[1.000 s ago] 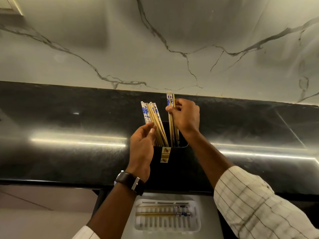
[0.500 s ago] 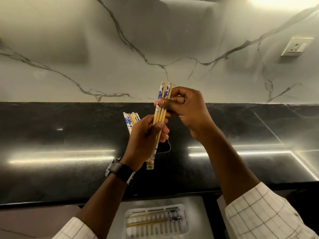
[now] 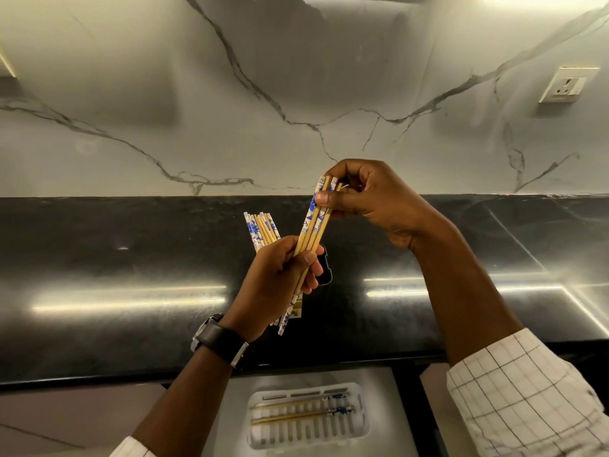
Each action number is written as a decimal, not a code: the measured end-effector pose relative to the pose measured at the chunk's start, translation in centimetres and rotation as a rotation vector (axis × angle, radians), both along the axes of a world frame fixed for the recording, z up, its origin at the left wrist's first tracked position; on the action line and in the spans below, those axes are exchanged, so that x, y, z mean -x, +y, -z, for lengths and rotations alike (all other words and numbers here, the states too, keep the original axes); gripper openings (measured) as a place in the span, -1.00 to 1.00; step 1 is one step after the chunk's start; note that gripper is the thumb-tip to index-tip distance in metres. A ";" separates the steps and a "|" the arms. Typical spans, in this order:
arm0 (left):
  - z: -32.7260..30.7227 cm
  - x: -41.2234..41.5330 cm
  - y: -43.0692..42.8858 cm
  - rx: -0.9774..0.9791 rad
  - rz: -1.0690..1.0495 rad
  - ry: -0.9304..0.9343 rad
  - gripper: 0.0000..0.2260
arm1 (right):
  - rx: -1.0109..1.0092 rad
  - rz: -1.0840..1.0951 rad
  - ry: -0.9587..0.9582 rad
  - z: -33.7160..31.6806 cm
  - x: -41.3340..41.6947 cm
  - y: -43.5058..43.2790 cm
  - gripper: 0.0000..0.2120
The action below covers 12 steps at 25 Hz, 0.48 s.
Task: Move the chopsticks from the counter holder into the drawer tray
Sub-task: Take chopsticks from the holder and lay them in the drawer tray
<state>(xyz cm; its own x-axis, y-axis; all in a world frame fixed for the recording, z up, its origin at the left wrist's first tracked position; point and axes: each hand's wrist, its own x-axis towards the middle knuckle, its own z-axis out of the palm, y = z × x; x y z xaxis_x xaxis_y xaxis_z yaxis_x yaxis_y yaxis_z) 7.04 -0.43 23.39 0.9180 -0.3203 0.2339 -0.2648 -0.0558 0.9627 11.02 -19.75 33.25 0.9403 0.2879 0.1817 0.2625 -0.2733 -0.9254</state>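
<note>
Both hands hold one bundle (image 3: 312, 230) of chopsticks in the air just in front of the holder (image 3: 325, 273), clear of its rim. The right hand (image 3: 372, 199) pinches the blue-patterned top ends, thumb across the front and fingers (image 3: 349, 179) curled behind. The left hand (image 3: 275, 280) wraps the lower half, its fingers (image 3: 309, 258) clamped round the sticks, and the tips poke out below the palm. The bundle tilts, its tops leaning to the right of the holder and its tips to the left. The black holder stands on the black worktop (image 3: 131, 258), mostly hidden behind the left hand, and more chopsticks (image 3: 260, 229) fan out of its left side, close to the left knuckles but apart from the bundle. Nearer than the holder, past the worktop's front edge, the drawer (image 3: 379, 417) stands open with the white slotted tray (image 3: 352, 387) in it. A few sticks (image 3: 296, 411) lie crosswise in the tray's far half, and its near half shows bare slots. Open air lies between the bundle's tips and the tray. Bare worktop spreads to both sides of the holder, and behind it rises the marble wall (image 3: 296, 94).
</note>
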 end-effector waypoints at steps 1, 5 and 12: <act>0.1 0.1 0.2 -0.003 -0.006 -0.005 -0.85 | -0.013 0.000 0.005 0.1 0.1 0.2 -0.85; 0.6 0.3 0.9 -0.003 -0.020 0.000 -0.85 | -0.078 -0.009 0.046 0.4 0.3 0.7 -0.87; 1.3 0.8 1.1 0.058 -0.020 0.053 -0.85 | -0.098 -0.039 0.134 0.3 0.7 0.6 -0.74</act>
